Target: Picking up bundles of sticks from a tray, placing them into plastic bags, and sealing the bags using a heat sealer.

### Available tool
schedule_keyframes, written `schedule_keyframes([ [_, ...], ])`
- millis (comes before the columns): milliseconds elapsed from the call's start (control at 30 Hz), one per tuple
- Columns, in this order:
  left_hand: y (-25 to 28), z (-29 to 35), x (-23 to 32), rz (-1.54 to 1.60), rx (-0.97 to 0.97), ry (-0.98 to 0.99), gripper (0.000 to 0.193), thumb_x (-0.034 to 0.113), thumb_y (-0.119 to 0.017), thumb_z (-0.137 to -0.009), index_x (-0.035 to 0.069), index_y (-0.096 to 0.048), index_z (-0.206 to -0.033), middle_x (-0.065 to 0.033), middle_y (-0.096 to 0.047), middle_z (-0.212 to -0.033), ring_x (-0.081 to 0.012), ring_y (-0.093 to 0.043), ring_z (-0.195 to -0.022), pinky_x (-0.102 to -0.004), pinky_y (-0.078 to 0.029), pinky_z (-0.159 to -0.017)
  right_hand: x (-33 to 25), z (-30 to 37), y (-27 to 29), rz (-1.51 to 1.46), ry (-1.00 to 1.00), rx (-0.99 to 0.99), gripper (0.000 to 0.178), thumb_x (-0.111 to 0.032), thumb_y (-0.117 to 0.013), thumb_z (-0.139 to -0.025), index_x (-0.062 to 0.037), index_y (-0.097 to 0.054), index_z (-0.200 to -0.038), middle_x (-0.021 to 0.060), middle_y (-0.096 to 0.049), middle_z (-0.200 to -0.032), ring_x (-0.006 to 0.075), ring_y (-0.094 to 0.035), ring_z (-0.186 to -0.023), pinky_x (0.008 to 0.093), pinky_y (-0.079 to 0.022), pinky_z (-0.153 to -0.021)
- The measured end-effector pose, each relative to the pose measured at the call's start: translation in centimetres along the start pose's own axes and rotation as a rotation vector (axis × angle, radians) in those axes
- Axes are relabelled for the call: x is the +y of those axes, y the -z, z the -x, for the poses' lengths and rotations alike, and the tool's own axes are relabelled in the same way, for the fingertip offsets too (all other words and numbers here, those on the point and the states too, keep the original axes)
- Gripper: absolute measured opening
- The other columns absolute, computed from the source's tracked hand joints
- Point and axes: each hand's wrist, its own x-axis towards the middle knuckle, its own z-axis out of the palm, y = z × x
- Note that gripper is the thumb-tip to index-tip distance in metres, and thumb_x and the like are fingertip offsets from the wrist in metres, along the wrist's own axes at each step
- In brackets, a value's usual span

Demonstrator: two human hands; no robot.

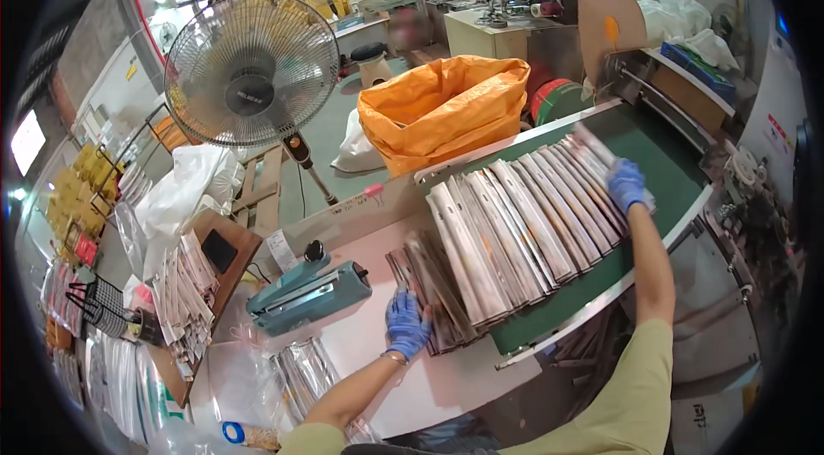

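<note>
A row of narrow, flat, clear-wrapped packets point(506, 232) overlaps like shingles along a green conveyor belt point(562, 300). My right hand point(627, 185), in a blue glove, is closed around a slightly blurred packet point(594, 144) at the row's far right end. Darker packets point(436, 292) lean together at the left end, over the white tabletop point(360, 318). My left hand point(406, 324), also gloved in blue, rests against their left side with its fingers stretched out. The undersides of the packets are hidden.
A teal heat sealer point(311, 296) stands left of my left hand, with more clear packets point(305, 373) nearer me. Beyond the table are an orange woven sack point(442, 116) and a standing fan point(251, 69). The belt's metal rail point(601, 305) runs along the near side.
</note>
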Motion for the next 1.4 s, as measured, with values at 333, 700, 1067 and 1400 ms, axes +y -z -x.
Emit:
schedule_keyframes([
  [333, 4.1, -5.8, -0.1, 1.358, 0.068, 0.735, 0.086, 0.058, -0.052, -0.076, 0.002, -0.021, -0.133, -0.0114, -0.031, -0.134, -0.0223, -0.030, -0.122, -0.0337, -0.030, -0.096, -24.2, 21.0, 11.2, -0.379, 0.500, 0.007, 0.031, -0.031, -0.050, -0.077, -0.0022, -0.054, -0.087, 0.0197, -0.057, -0.084, 0.0333, -0.056, -0.078, 0.0410, -0.048, -0.069],
  [700, 0.5, -2.1, -9.2, 0.892, 0.005, 0.897, 0.098, 0.050, -0.073, -0.059, -0.006, -0.031, -0.127, -0.0225, -0.041, -0.125, -0.0320, -0.041, -0.116, -0.0357, -0.034, -0.096, -33.7, 25.8, 0.1, -1.063, 0.017, -0.774, 0.076, -0.058, -0.045, -0.077, -0.0010, -0.035, -0.127, 0.0249, -0.043, -0.123, 0.0346, -0.050, -0.106, 0.0386, -0.042, -0.085],
  [1067, 12.4, 4.0, -3.1, 1.383, -0.164, 0.510, 0.062, 0.007, -0.074, -0.062, 0.005, -0.046, -0.117, -0.0050, -0.056, -0.104, -0.0164, -0.055, -0.095, -0.0285, -0.047, -0.081, -30.7, 33.7, 7.4, -2.063, 0.082, -1.076, 0.061, -0.025, -0.074, -0.065, -0.0008, -0.048, -0.115, 0.0112, -0.055, -0.105, 0.0200, -0.054, -0.092, 0.0306, -0.043, -0.083],
  [1400, 20.7, 5.2, -3.9, 0.584, -0.200, -0.284, 0.088, 0.038, -0.083, -0.046, 0.010, -0.046, -0.121, -0.0065, -0.054, -0.109, -0.0195, -0.049, -0.104, -0.0337, -0.037, -0.092, -29.1, 32.3, 16.0, -1.813, 0.951, -0.580, 0.121, -0.032, -0.085, -0.046, -0.0028, -0.008, -0.134, 0.0132, -0.030, -0.132, 0.0251, -0.035, -0.119, 0.0347, -0.027, -0.101],
])
